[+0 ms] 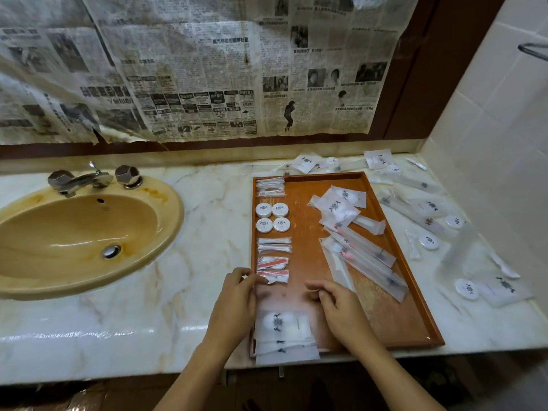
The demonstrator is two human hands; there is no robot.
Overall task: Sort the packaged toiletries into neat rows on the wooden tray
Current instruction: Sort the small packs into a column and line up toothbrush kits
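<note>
Nearest, flat sachets (pixel 283 333) sit stacked at the tray's (pixel 415 307) front edge. The left hand (pixel 234 304) and right hand (pixel 341 310) pinch a clear packet (pixel 281 292). The left column looks sorted; a jumbled pile (pixel 353 232) and counter strays (pixel 430 209) remain.

A wooden tray (pixel 415 295) lies on a marble worktop (pixel 207 232), right of a yellow sink (pixel 83 232) with a metal tap (pixel 80 179). Down the tray's left side small packets sit in a row: clear sachets (pixel 270 186), four round white tubs (pixel 272 217), cotton buds (pixel 274 244) and red-and-white packets (pixel 272 264). The left hand (pixel 234 304) pinches the edge of the nearest packet (pixel 274 276) at the tray's left rim. The right hand (pixel 338 307) hovers over the tray with its fingers (pixel 314 287) curled. White pouches (pixel 281 330) are stacked at the tray's near end, and a loose heap of long packets (pixel 361 253) crosses the middle. More packets (pixel 430 209) are scattered on the worktop beyond and to the right of the tray. Newspaper (pixel 207 69) covers the wall behind.
</note>
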